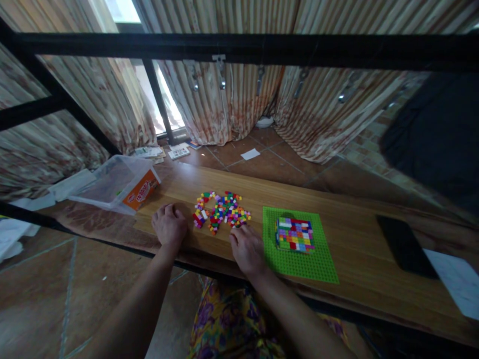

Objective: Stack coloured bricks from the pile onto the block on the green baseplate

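Observation:
Loose toy building bricks (224, 208) in many colours lie in a spread-out pile on the wooden table. My left hand (169, 227) rests on the tabletop left of the pile, its fingers loosely bent and a little apart, holding nothing that I can see. At the pile's near right edge is my right hand (247, 249), with fingers drawn together by the bricks; whatever is between them is hidden. Right of that hand lies a green baseplate (299, 269), bearing a low rectangular block of multicoloured bricks (295, 234).
A clear plastic box (112, 182) with an orange label stands at the table's left end. Toward the right lie a dark flat object (406, 245) and a white sheet (454, 279). A black metal rail (239, 48) with hanging clips crosses in front of curtains.

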The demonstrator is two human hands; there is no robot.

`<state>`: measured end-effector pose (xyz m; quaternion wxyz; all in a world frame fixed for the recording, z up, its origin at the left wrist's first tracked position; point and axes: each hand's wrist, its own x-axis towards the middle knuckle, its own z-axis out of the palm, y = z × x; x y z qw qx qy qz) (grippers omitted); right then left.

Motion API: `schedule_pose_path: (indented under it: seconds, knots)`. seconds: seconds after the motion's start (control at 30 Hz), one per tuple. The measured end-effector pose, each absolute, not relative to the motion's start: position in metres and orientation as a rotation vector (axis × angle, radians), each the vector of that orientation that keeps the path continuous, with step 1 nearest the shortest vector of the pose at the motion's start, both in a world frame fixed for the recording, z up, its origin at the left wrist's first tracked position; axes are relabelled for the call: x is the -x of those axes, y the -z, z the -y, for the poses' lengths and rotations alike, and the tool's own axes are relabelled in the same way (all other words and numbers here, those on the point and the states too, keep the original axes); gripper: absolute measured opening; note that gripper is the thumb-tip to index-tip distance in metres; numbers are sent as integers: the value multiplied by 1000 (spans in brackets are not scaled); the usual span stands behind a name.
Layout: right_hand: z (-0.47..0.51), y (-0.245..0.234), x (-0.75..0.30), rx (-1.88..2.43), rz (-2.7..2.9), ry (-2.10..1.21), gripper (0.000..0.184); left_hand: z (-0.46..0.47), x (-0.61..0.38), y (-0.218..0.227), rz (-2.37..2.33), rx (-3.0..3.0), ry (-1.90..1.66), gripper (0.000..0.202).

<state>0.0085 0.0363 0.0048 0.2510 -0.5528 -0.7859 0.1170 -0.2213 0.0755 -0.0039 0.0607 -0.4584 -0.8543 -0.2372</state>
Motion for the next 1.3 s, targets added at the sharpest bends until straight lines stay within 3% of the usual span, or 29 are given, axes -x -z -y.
schedule_pose_path:
  seconds: [0.37,0.67,1.3]
  knots:
    - [-10,-35,-53,1252,1496,-904,10,-76,223,4,2580,1395,708,40]
    - [-11,-36,-133,1412,1182,-945,23,-77,223,5,2581,1399,709,39]
    - [-66,-47,-156,1902,1813,-252,21,-77,223,5,2588,1378,719,40]
